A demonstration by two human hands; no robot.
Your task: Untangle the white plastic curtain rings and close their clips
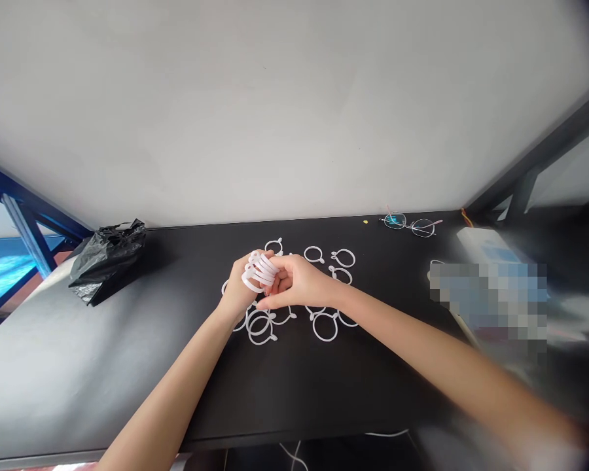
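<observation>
Several white plastic rings (324,326) with small eyelet tabs lie scattered on a black table (294,386). My left hand (239,291) holds a stack of white rings (259,270) threaded over its fingers, raised a little above the table. My right hand (297,281) presses against that stack from the right, its fingertips touching the rings. More loose rings (342,258) lie just behind and below both hands, some partly hidden by them.
A crumpled black plastic bag (107,258) sits at the table's left end. A pair of glasses (411,225) lies at the back right near the white wall. A blurred box-like object (488,281) occupies the right side. White cords (294,451) hang below the front edge.
</observation>
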